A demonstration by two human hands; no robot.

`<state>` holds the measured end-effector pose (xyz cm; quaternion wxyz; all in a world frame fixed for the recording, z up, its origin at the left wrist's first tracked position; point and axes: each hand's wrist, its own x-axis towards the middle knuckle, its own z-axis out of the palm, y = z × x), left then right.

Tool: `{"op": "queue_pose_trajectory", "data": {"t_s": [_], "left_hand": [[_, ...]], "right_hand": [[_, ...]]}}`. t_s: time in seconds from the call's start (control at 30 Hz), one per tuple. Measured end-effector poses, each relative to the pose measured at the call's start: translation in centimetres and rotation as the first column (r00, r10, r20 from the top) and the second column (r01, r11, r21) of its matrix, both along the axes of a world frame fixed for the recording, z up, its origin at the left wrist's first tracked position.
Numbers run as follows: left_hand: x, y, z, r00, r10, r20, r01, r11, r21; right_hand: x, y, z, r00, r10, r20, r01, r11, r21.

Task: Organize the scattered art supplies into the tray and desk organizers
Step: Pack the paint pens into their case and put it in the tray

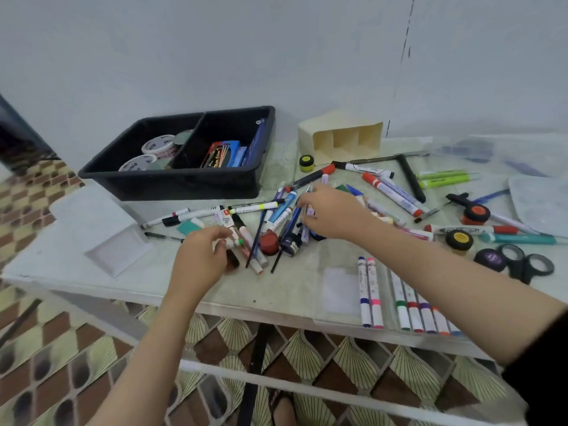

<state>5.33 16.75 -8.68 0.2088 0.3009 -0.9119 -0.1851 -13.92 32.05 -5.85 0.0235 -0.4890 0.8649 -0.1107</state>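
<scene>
pale surface (289, 290) against a white wall carries a heap of pens and markers (278, 212) in its middle. the left hand (199, 256) has its grip curled round a green-tipped marker (235, 242) at the heap's near edge. the right hand (330, 212) pinches a lilac marker (309, 210) on the heap. a black tray (172, 176) sits behind, a cream organizer (341, 135) tipped on its side beside it.

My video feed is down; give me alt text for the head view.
Left hand and right hand each grip markers from a scattered pile on the table; a black tray holding tape rolls and a cream organizer sit behind.
</scene>
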Motion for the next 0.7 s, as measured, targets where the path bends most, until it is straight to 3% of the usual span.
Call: {"op": "queue_pose_trajectory", "data": {"t_s": [0.17, 0.37, 0.7], "left_hand": [[0.3, -2.6, -0.2, 0.99, 0.031, 0.141, -0.046, 0.994, 0.1], [0.1, -3.9, 0.2, 0.982, -0.036, 0.186, 0.013, 0.992, 0.124], [-1.1, -3.4, 1.6, 0.985, -0.014, -0.17, 0.067, 0.947, 0.313]], "right_hand": [[-0.6, -4.6, -1.5, 0.998, 0.031, -0.046, -0.032, 0.999, -0.02], [-1.3, -7.4, -1.8, 0.998, 0.033, -0.047, -0.035, 0.999, -0.034], [-0.6, -8.5, -1.0, 0.981, 0.152, -0.117, -0.153, 0.988, 0.007]]}}
